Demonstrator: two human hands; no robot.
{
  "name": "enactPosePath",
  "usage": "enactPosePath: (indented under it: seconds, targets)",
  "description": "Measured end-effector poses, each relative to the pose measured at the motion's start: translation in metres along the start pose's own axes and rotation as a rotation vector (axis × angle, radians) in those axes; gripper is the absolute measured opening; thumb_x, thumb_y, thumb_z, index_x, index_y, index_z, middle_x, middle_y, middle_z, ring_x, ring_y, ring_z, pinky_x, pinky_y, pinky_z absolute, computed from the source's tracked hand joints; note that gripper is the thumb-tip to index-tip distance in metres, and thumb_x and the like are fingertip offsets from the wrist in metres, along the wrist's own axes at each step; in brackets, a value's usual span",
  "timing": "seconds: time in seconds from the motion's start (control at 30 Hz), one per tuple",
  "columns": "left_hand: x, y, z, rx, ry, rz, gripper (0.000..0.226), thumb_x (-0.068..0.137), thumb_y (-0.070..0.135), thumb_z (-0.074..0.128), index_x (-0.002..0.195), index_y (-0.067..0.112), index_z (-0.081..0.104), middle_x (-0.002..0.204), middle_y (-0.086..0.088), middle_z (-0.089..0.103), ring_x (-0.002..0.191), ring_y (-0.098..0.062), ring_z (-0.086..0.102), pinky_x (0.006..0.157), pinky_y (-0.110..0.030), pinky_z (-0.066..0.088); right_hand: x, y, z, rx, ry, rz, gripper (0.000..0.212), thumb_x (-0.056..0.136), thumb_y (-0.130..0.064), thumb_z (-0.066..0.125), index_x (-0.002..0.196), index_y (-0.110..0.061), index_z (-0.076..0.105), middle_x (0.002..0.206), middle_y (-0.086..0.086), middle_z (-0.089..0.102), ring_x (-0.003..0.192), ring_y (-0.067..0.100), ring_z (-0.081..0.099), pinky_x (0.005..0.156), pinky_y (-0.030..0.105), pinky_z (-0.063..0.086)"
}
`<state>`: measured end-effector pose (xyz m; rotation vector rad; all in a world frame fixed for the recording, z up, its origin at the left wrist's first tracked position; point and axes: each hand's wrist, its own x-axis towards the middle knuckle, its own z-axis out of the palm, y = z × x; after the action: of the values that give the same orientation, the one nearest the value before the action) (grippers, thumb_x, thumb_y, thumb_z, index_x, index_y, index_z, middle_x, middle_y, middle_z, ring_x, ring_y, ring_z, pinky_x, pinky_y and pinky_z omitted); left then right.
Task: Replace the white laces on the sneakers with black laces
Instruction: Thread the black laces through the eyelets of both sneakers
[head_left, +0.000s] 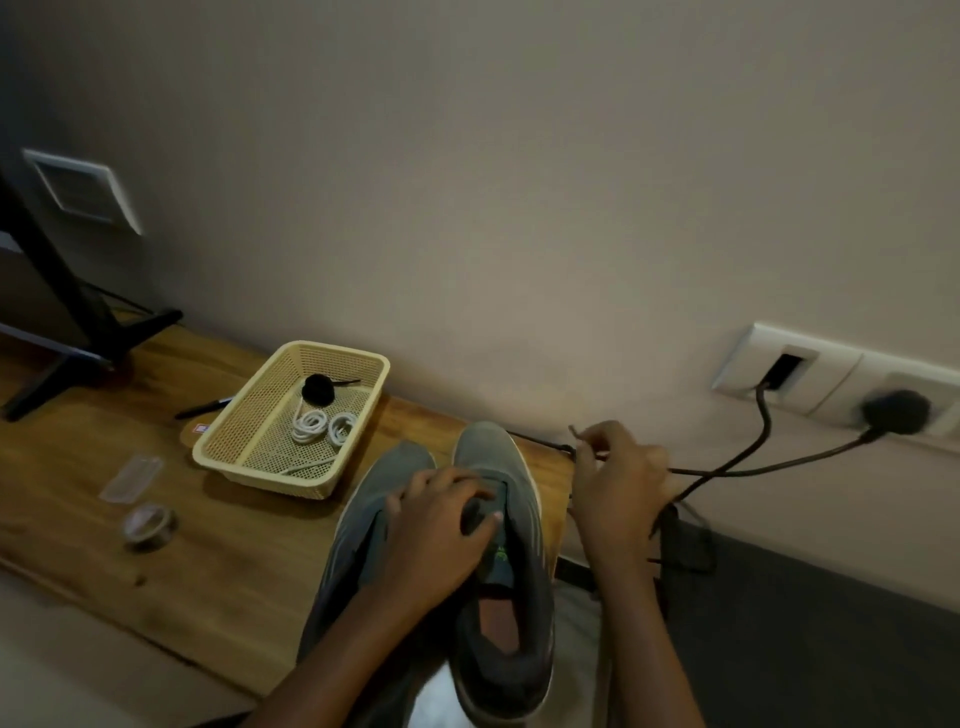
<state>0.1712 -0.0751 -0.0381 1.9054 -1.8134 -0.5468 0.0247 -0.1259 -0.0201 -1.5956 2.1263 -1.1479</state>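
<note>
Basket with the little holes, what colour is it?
The plastic mesh basket is pale cream-yellow, best seen in the head view.

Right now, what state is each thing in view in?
Right sneaker: upright on table, no white lace visible.
Left sneaker: upright beside it, lacing unclear.
Left hand: grips right sneaker's tongue.
Black lace: one end free.
Right hand: pinches black lace.
Basket: upright on table.
White laces: coiled in basket.
Plug: plugged in.
</note>
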Motion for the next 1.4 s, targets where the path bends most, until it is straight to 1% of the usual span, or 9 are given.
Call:
enactPosePath:
  seconds: [0.1,0.2,0.3,0.47,0.63,0.8,1.0,1.1,1.4]
  targets:
    - [0.003,-0.003,0.001,0.069,-0.064,-0.033,0.03,0.093,0.039,0.051,0.123,0.038,0.055,0.145,0.018,0.031,0.138,-0.01,0.014,0.11,-0.042,0.015,-0.003,0.007,0.009,-0.057,-0.267,-0.054,0.006,0.089,-0.018,0.06,0.087,-0.021,0.065,0.085,-0.002,0.061,0.098,0.024,0.052,0.088,0.035,0.038]
    - [0.006,-0.003,0.001,0.09,-0.116,-0.075,0.034,0.093,0.028,0.05,0.125,0.036,0.055,0.151,0.015,0.024,0.141,-0.015,0.009,0.111,-0.044,0.014,-0.004,0.011,0.016,-0.068,-0.325,-0.045,0.008,0.085,-0.017,0.062,0.082,-0.022,0.068,0.084,-0.001,0.068,0.097,0.024,0.057,0.09,0.039,0.043]
    - [0.019,0.002,0.004,0.128,-0.116,-0.107,0.034,0.091,0.025,0.05,0.122,0.033,0.058,0.152,0.01,0.024,0.141,-0.019,0.009,0.112,-0.046,0.014,0.0,0.017,0.021,-0.027,-0.342,-0.048,0.014,0.084,-0.015,0.063,0.074,-0.025,0.066,0.077,-0.004,0.066,0.092,0.024,0.059,0.087,0.042,0.046]
    - [0.037,0.009,0.018,0.203,-0.187,-0.111,0.031,0.089,0.03,0.056,0.12,0.035,0.059,0.156,0.004,0.012,0.144,-0.027,-0.001,0.113,-0.051,0.008,0.006,0.026,0.031,-0.106,-0.38,-0.106,0.018,0.088,-0.016,0.058,0.073,-0.026,0.061,0.083,-0.007,0.062,0.1,0.019,0.05,0.09,0.037,0.04]
    - [0.041,0.002,0.018,0.082,-0.285,-0.191,0.06,0.086,0.002,0.05,0.131,0.041,0.05,0.159,0.006,-0.006,0.144,-0.03,-0.015,0.114,-0.055,0.003,0.013,0.029,0.037,-0.125,-0.478,-0.179,0.013,0.092,-0.017,0.055,0.086,-0.022,0.066,0.097,-0.004,0.064,0.104,0.017,0.04,0.084,0.031,0.028]
    - [0.041,0.001,0.018,0.044,-0.313,-0.199,0.066,0.084,-0.005,0.044,0.134,0.039,0.047,0.159,0.007,-0.015,0.144,-0.029,-0.021,0.115,-0.051,-0.004,0.008,0.021,0.042,-0.233,-0.497,-0.281,0.014,0.093,-0.02,0.052,0.091,-0.02,0.065,0.102,0.0,0.063,0.109,0.022,0.039,0.078,0.03,0.022]
    - [0.041,0.0,0.019,0.023,-0.315,-0.197,0.067,0.084,-0.005,0.042,0.134,0.039,0.047,0.159,0.007,-0.014,0.144,-0.029,-0.02,0.114,-0.052,-0.006,0.008,0.021,0.042,-0.335,-0.479,-0.328,0.018,0.095,-0.022,0.048,0.096,-0.019,0.065,0.103,0.001,0.064,0.109,0.023,0.038,0.08,0.032,0.025]
    - [0.041,0.0,0.019,0.023,-0.315,-0.194,0.066,0.084,-0.005,0.043,0.134,0.038,0.047,0.159,0.008,-0.014,0.144,-0.029,-0.019,0.114,-0.052,-0.006,0.007,0.021,0.043,-0.332,-0.479,-0.336,0.018,0.095,-0.02,0.046,0.095,-0.017,0.064,0.103,0.002,0.063,0.109,0.023,0.038,0.083,0.032,0.028]
    - [0.042,-0.005,0.022,0.022,-0.308,-0.174,0.063,0.084,-0.003,0.045,0.132,0.038,0.047,0.159,0.008,-0.014,0.144,-0.027,-0.017,0.114,-0.052,-0.006,0.001,0.024,0.05,-0.296,-0.395,-0.428,0.022,0.092,-0.009,0.044,0.09,-0.009,0.066,0.098,0.009,0.063,0.1,0.026,0.041,0.073,0.03,0.024]
